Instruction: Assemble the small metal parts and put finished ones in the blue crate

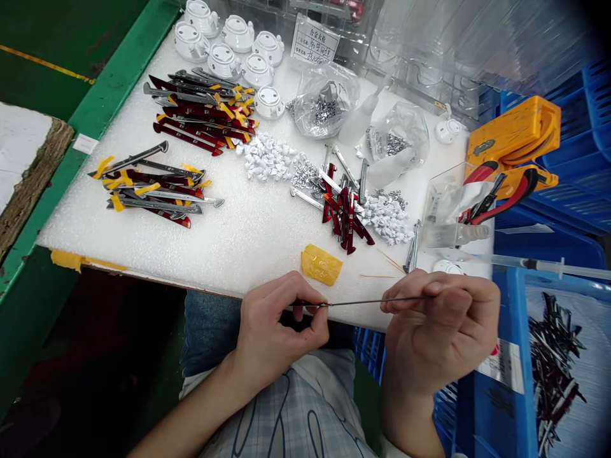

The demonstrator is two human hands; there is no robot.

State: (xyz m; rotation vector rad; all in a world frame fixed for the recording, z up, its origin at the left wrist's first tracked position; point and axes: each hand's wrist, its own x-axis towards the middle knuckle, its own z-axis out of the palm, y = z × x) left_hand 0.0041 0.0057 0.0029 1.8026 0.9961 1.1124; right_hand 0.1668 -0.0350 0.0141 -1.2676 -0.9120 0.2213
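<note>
My left hand (pixel 281 318) is closed, pinching a small dark part (pixel 301 304) mostly hidden by the fingers. My right hand (pixel 442 324) is wrapped round a thin metal rod (pixel 372 301). The rod's tip meets the part at my left fingertips; whether it goes inside I cannot tell. Just beyond my hands lies a yellow tape patch (pixel 321 264) on the white foam sheet (pixel 248 248). Further back is a loose pile of dark red and silver blade-shaped pieces (pixel 346 213), beside small white pieces (pixel 389 217).
Blade pieces with yellow tape lie in two groups, one nearer (pixel 157 191) and one farther (pixel 205 111). Several white teapot-shaped parts (pixel 237 33) stand at the back. Bags of tiny metal parts (pixel 327 105) sit mid-table. Right are pliers (pixel 508 194), a syringe (pixel 548 266) and a blue crate (pixel 501 394).
</note>
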